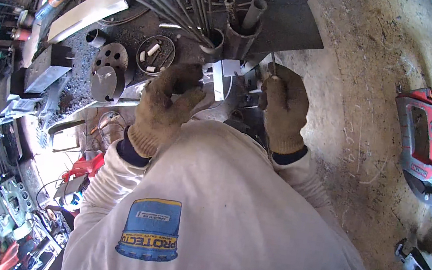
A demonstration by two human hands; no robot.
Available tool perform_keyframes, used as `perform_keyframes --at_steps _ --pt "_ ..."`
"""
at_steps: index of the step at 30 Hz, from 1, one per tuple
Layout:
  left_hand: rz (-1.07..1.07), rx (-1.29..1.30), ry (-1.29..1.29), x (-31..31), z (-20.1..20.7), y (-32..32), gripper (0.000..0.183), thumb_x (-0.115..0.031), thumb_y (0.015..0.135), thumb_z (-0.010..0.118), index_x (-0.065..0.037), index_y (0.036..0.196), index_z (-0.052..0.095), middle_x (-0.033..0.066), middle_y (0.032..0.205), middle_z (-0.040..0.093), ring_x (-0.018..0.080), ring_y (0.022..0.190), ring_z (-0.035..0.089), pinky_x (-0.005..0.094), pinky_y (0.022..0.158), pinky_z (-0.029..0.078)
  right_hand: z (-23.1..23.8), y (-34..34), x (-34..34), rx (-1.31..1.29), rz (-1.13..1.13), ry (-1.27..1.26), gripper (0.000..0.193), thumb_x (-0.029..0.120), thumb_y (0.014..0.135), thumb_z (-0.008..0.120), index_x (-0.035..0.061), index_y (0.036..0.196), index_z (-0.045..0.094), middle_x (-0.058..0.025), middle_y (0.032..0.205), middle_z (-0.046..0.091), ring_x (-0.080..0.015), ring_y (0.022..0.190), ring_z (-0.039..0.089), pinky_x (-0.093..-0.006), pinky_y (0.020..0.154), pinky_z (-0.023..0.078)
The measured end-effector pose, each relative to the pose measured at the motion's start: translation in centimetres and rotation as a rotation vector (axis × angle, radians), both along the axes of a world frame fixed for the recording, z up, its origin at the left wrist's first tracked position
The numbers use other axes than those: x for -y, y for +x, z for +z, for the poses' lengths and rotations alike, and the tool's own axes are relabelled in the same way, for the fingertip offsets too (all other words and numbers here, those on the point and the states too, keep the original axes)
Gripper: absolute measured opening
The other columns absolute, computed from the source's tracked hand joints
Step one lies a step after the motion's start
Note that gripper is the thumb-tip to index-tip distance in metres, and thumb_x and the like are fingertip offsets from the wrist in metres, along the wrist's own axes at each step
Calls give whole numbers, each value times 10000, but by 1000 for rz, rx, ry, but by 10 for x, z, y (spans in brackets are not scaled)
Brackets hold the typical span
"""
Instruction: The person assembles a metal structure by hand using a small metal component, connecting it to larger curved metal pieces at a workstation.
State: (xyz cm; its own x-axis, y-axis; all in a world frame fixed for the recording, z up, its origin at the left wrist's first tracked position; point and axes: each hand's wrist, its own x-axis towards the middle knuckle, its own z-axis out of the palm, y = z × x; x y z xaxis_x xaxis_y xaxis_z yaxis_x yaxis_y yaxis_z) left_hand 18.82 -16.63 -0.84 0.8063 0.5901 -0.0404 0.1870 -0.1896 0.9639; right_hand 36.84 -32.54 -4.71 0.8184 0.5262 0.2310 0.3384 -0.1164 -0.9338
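My left hand (168, 102), in a brown knit glove, is raised over the near edge of a dark workbench (173, 86). Its thumb and fingers curve apart, and nothing shows between them. My right hand (284, 109), gloved the same way, is closed around a thin metal rod (273, 63) that sticks up past the thumb. A pale flat metal piece (218, 79) lies between the two hands, just right of my left fingertips. Beyond it stand a tube holder (214, 51) full of long thin rods and a dark container (240, 42) with short pipes.
Left on the bench are a round tin (170, 44) with white chalk-like pieces, a holed disc (111, 56), a dark round block (105, 85) and a curved pale plate (90, 14). A red-and-grey tool (410, 139) lies at the right on a tan, chalk-marked surface (353, 116).
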Motion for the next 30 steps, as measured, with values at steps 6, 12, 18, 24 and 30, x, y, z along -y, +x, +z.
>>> perform_keyframes --at_steps 6,12,18,24,30 --pt "-105 255 -380 8 35 -13 314 -105 944 617 33 1225 597 127 1079 697 189 995 659 334 857 533 47 -27 -12 14 197 42 203 133 927 660 5 1085 663 -129 836 680 -196 695 650 -329 638 510" --pt "0 503 -393 3 39 -52 234 -65 1000 569 25 1213 605 145 1204 662 211 1001 676 337 855 562 78 -48 -43 -88 499 148 291 214 976 654 12 1179 600 -46 837 648 -73 630 577 -220 548 485" --pt "227 650 -353 8 59 -88 267 -84 1009 557 13 1257 565 172 1195 659 239 982 696 361 817 595 104 -72 -78 -16 788 296 298 135 969 643 -9 1225 587 -83 901 655 -123 708 610 -265 614 525" --pt "362 828 -322 2 79 -124 296 -137 1015 556 23 1264 544 169 1188 662 249 969 705 358 797 595 128 -105 -111 -43 938 339 332 25 952 621 -15 1276 560 -82 946 648 -131 768 619 -272 674 537" --pt "472 859 -257 -6 75 -165 310 -133 1013 547 -8 1296 527 206 1209 649 269 938 705 409 781 584 132 -125 -134 -2 1028 360 312 34 968 600 10 1277 563 -75 942 640 -125 748 616 -271 635 526"
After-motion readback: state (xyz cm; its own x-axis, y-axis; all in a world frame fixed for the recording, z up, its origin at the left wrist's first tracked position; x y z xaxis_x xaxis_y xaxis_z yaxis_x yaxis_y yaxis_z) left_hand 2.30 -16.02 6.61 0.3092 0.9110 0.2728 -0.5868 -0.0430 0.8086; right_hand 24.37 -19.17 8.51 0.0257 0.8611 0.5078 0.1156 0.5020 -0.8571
